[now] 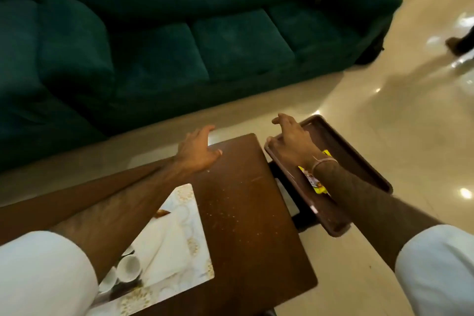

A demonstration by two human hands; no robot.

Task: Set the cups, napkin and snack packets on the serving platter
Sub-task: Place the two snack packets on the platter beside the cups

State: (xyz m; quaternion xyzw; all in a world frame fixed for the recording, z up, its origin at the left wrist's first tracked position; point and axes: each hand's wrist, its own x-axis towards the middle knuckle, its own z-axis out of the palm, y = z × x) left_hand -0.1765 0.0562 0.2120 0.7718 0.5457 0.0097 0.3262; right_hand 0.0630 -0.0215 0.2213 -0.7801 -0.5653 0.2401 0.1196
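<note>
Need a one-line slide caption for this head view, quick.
Both hands open, left hand over the wooden table, right hand above the brown tray holding a yellow snack packet; cups on placemat.

Both bare forearms extended forward, white short sleeves at the near edge. Left hand [198,152] palm down, fingers [205,131] loosely spread and slightly curled, holding nothing. Right hand [292,140] palm down, fingers [278,119] arched and apart, empty as far as visible. Thin pale bangle [324,162] on right wrist. Hands near each other, not touching.

Two cups [128,265] seemingly, one tray [359,156], one packet [316,183]
</note>
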